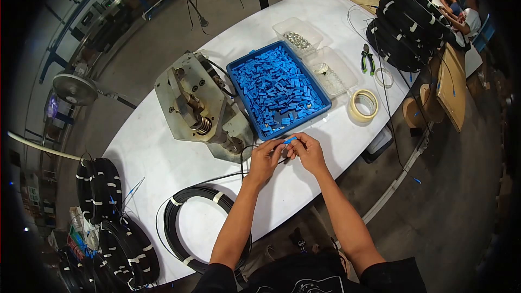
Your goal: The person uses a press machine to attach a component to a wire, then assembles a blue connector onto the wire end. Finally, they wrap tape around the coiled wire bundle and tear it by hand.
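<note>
A small blue plastic connector piece (291, 140) is pinched in the fingers of my right hand (309, 154). My left hand (264, 161) is closed close beside it, its fingers on a thin black cable (228, 176) whose end is hidden between the fingertips. That cable runs back to a taped black coil (172, 227) lying on the white table to the left of my forearms. Just beyond both hands stands a blue tray (325, 109) full of similar blue pieces. A metal press-like machine (187, 116) sits left of the tray.
Clear plastic boxes (347, 84) of small parts stand behind the tray. To the right lie a tape roll (363, 106), green-handled pliers (368, 61) and a white ring (383, 78). Stacked cable coils (407, 27) rise at back right, more coils (100, 190) at left. People (465, 21) sit beyond.
</note>
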Available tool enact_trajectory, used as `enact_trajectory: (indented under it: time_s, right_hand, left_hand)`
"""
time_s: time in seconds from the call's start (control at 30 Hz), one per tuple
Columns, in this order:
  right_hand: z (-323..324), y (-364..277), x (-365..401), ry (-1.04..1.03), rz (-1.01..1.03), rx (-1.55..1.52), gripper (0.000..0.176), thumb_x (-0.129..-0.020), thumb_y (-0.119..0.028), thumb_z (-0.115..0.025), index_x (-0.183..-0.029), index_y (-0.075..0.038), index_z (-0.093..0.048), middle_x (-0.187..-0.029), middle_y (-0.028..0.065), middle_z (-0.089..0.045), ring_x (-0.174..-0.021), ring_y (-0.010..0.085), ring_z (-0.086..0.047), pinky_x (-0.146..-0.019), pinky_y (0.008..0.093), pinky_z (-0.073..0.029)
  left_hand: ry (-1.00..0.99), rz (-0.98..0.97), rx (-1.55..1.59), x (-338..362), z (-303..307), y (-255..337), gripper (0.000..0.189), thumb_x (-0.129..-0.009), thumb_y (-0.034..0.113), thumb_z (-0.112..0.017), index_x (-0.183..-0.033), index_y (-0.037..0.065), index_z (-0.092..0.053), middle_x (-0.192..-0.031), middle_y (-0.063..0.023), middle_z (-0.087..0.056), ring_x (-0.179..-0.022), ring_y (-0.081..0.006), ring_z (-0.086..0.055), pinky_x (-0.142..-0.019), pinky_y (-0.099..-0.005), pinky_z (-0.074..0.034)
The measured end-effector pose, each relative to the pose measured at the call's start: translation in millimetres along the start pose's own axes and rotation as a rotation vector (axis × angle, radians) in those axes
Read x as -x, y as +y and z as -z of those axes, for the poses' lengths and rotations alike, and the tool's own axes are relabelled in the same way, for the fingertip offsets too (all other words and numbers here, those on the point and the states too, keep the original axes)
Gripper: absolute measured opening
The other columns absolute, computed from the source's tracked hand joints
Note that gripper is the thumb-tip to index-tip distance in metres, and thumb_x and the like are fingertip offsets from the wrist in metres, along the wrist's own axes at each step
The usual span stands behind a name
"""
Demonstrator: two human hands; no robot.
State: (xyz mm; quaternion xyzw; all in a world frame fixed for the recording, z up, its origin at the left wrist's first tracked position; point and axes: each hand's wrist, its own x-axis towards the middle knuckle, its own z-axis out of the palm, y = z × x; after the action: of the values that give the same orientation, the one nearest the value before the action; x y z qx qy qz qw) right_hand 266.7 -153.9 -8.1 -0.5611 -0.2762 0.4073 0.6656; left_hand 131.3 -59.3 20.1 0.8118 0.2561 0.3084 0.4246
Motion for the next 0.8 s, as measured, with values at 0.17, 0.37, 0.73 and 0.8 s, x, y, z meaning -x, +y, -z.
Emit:
enact_trajectory:
  time_s: [0.17, 0.37, 0.73, 0.8]
  right_hand:
    - [0.0, 1.6, 0.1, -0.016, -0.002, -0.035, 0.019, -0.099, -0.009, -0.054, -0.108, 0.005, -0.063, -0.081, 0.0076, -0.067, -0.066, 0.0124, -0.064, -0.058, 0.0247, -0.051]
    - [1.9, 0.0, -0.4, -0.047, -0.002, 0.029, 0.019, -0.099, -0.01, -0.055, -0.107, 0.005, -0.063, -0.081, 0.0077, -0.067, -0.068, 0.0123, -0.064, -0.059, 0.0243, -0.052]
    - [0.6, 5.3, -1.0, -0.001, 0.009, -0.063, 0.018, -0.098, -0.009, -0.057, -0.108, 0.005, -0.064, -0.082, 0.0079, -0.068, -0.067, 0.0121, -0.063, -0.06, 0.0246, -0.052]
    - [1.1, 3.2, -2.0, 0.003, 0.016, -0.06, 0.019, -0.098, -0.009, -0.058, -0.108, 0.005, -0.064, -0.081, 0.0076, -0.067, -0.067, 0.0118, -0.063, -0.06, 0.0246, -0.052]
  left_hand:
    - [0.007, 0.014, -0.019, -0.6, 0.3, 0.4, 0.012, -0.088, 0.006, -0.068, -0.099, 0.0, -0.072, -0.089, -0.0136, -0.072, -0.076, -0.0239, -0.07, -0.069, -0.0318, -0.054]
    - [0.0, -0.03, -0.036, -2.9, -3.2, -1.1, 0.013, -0.088, 0.006, -0.068, -0.099, 0.0, -0.071, -0.088, -0.0144, -0.072, -0.075, -0.0228, -0.07, -0.069, -0.032, -0.053]
    - [-0.056, 0.041, -0.033, -0.5, 1.8, 0.8, 0.017, -0.09, 0.008, -0.067, -0.105, 0.001, -0.071, -0.091, -0.0147, -0.072, -0.076, -0.0249, -0.07, -0.068, -0.033, -0.055]
    - [-0.001, 0.044, 0.023, -1.7, -0.7, 1.1, 0.014, -0.089, 0.009, -0.068, -0.101, 0.001, -0.072, -0.082, -0.0127, -0.072, -0.066, -0.017, -0.066, -0.06, -0.0285, -0.05]
